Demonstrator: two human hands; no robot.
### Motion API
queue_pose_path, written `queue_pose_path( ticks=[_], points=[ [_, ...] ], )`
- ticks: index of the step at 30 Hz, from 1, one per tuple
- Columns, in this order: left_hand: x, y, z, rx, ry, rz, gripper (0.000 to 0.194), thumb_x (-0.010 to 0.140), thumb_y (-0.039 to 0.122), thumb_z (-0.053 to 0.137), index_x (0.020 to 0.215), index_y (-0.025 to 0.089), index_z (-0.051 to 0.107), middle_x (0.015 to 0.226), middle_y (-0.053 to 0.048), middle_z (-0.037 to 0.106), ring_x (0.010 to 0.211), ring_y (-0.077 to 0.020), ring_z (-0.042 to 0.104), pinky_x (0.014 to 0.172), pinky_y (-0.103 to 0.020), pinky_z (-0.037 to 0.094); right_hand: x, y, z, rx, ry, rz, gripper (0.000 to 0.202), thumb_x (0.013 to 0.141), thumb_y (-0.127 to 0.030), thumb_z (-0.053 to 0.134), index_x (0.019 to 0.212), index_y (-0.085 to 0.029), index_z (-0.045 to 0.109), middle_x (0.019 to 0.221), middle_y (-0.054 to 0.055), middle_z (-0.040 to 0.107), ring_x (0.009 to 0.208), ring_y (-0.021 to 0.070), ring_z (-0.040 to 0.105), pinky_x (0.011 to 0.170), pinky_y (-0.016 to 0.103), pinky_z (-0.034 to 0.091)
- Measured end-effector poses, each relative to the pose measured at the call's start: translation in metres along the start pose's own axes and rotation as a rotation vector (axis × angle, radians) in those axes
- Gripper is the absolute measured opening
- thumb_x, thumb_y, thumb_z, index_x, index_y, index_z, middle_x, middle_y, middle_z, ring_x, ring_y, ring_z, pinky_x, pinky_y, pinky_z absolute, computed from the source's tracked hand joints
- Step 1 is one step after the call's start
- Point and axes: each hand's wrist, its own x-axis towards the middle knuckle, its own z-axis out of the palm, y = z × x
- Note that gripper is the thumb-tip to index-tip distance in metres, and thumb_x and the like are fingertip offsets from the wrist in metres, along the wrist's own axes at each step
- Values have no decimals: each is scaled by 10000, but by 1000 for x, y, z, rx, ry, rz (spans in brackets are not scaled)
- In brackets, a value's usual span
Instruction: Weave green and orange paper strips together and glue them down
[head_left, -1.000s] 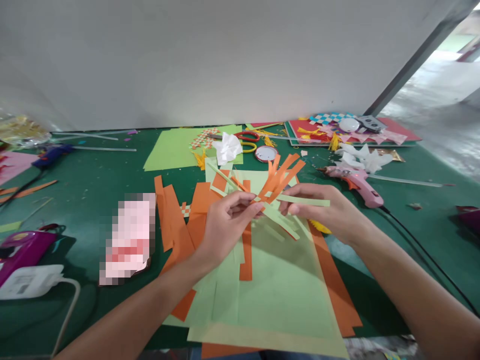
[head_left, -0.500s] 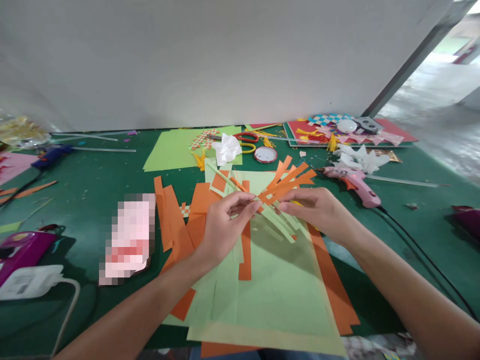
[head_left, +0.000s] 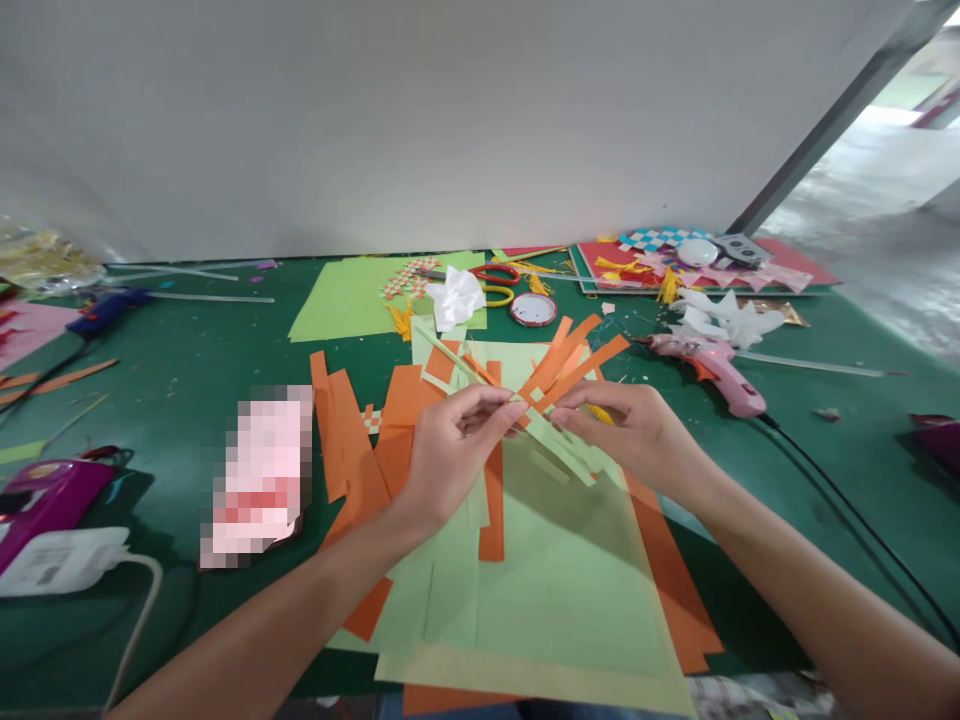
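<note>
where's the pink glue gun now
In the head view, the pink glue gun lies on the table, right of the right hand, beside crumpled white scraps.

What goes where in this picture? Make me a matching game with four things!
1. pink glue gun
2. woven strips
3. blue glue gun
4. blue-and-white checked paper

A. pinched in the left hand
B. left side of the table
C. at the red sheet's back edge
D. on the table, right of the right hand

Pairs: 1-D, 2-A, 3-B, 4-C
</note>
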Motion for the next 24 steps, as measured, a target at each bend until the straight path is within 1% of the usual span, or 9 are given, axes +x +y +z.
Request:
queue_pose_path(
  ticks=[4, 8, 13, 18, 24],
  points=[
    [0, 0, 0, -16, -15, 0, 155, 824, 348, 696, 826, 194, 699, 775, 2, 731, 674, -133, 707, 669, -203, 579, 1, 3, -1, 7, -28, 28, 233, 855, -393, 601, 739, -207, 681, 771, 10, 698, 711, 157, 609, 658, 274, 437],
    [0, 0, 0, -23, -26, -13, 152, 823, 346, 695, 831, 195, 698, 777, -2, 734, 681, -142, 711, 678, -217, 586, 1, 3, 0, 3, -24, 25, 243, 843, -413, 606, 747, -207, 694, 744, 20, 694, 683, 168, 603, 644, 290, 443],
    [-1, 1, 0, -56, -57, -29, 157, 820, 353, 697, 826, 197, 687, 765, 1, 730, 702, -145, 716, 703, -220, 589, 0, 0, 1, -4, 25, -14, 203, 854, -340, 589, 727, -205, 673, 749, 16, 677, 696, 157, 585, 655, 283, 433],
    [-1, 1, -1, -36, -55, -24, 177, 820, 369, 693, 818, 192, 681, 757, -3, 726, 690, -153, 715, 691, -237, 591, 0, 0, -2, -11, -30, -42, 218, 858, -365, 582, 740, -205, 670, 760, 23, 689, 688, 162, 596, 641, 284, 432],
    [-1, 0, -1, -28, -61, -10, 155, 826, 351, 692, 811, 197, 686, 742, 9, 715, 686, -135, 706, 671, -205, 577, 1, 3, -4, -25, -37, -36, 222, 847, -385, 609, 736, -208, 685, 742, 17, 698, 684, 159, 611, 628, 270, 446]
  ],
)
